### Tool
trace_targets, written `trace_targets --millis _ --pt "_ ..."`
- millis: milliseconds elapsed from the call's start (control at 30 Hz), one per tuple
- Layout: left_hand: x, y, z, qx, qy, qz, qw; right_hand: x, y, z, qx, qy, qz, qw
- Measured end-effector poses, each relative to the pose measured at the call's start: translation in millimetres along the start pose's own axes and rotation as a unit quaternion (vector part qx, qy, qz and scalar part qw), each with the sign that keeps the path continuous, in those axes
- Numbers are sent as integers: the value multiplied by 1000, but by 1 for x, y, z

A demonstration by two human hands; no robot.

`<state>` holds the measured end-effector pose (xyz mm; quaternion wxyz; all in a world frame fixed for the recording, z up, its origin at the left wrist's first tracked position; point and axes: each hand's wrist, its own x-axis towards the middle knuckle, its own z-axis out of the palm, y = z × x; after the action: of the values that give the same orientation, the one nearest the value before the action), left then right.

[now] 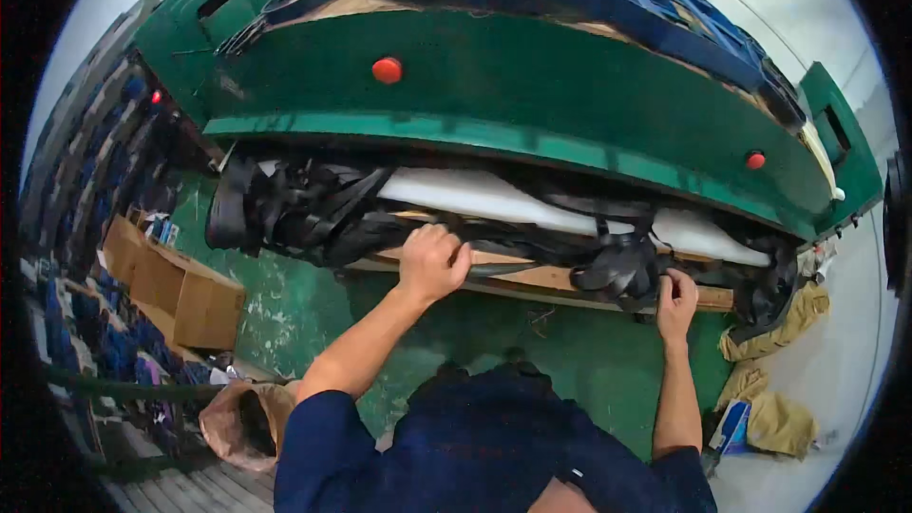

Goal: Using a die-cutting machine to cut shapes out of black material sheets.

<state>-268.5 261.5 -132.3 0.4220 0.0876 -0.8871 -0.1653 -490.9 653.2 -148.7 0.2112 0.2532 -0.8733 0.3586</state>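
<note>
A long heap of glossy black strips [328,214], perhaps leather or plastic, lies tangled along a wooden board [546,277] below the front of a green machine. My left hand [434,264] is closed at the front of this heap, its fingers curled over a dark strip at the board's edge. Farther right, my right hand [677,299] pinches black material beside a bunched clump [617,271]; its fingertips are partly hidden. Behind the strips runs a long white roll or sheet [494,198], partly covered by them.
The green machine [570,85] spans the far side, with red buttons [388,69] on its front panel. An open cardboard box [180,290] and a brown sack [249,425] stand at left on the green floor [380,351]. Tan cloth bundles [781,423] lie at right.
</note>
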Motion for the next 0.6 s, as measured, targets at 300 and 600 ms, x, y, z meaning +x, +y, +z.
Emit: trace_targets --millis 300,600 --pt "132 -20 -41 56 144 -10 988 160 23 -61 243 53 21 968" --pt "198 -65 -43 72 191 -119 972 227 -6 -35 208 114 1 972"
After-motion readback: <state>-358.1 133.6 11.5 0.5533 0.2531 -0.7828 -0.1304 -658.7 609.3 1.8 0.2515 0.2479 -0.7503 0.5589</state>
